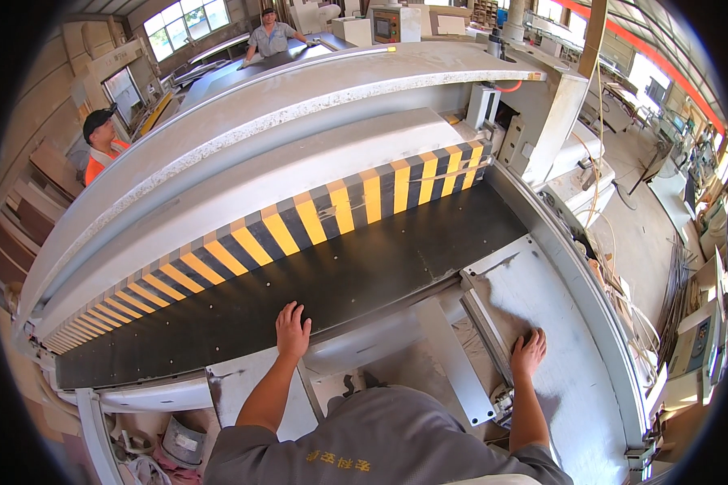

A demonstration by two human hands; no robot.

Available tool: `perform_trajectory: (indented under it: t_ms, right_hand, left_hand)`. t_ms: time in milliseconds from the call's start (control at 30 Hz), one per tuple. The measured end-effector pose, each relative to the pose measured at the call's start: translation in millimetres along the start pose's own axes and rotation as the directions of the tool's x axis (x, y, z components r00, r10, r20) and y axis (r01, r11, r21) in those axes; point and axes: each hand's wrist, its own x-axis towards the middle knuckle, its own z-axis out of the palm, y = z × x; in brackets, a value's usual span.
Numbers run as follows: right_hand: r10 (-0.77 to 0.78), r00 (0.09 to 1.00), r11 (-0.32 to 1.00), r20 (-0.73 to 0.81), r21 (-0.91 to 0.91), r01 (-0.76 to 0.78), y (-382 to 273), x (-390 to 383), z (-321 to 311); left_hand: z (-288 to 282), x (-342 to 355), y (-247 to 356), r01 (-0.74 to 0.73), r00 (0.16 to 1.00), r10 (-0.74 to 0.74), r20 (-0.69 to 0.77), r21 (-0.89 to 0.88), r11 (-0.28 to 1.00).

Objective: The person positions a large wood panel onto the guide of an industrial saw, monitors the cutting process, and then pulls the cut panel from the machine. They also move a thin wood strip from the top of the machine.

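Note:
My left hand (293, 331) lies on the near edge of the black machine bed (364, 279), fingers stretched forward, holding nothing. My right hand (529, 354) rests on the grey metal side table (578, 364), beside a metal guide rail (487, 323); its fingers lie apart and nothing shows in them. Along the far side of the bed runs a pressure beam with yellow and black stripes (372, 196). Small pale dots are scattered over the bed. A flat metal support plate (455, 362) sits between my hands, over an opening in front of the bed.
A long pale overhead beam (299, 90) arches beyond the stripes. A person in an orange vest (101, 153) stands at the left; another in a grey shirt (273, 39) is at the back. Below left is a grey bucket (184, 443). Cables and hoses (623, 287) lie right of the side fence (590, 291).

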Motion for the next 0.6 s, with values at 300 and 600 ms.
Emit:
perform_trajectory:
  t_ms: [300, 600]
  right_hand:
    - [-0.014, 1.0, 1.0, -0.008, 0.008, 0.014, -1.2, -0.5, -0.8]
    - [-0.01, 1.0, 1.0, -0.004, 0.0, 0.01, -0.3, 0.0, 1.3]
  left_hand:
    - [-0.6, 0.1, -0.7, -0.016, 1.0, 0.016, -0.011, 0.005, 1.0]
    - [0.0, -0.7, 0.0, -0.011, 1.0, 0.011, -0.015, 0.005, 1.0]
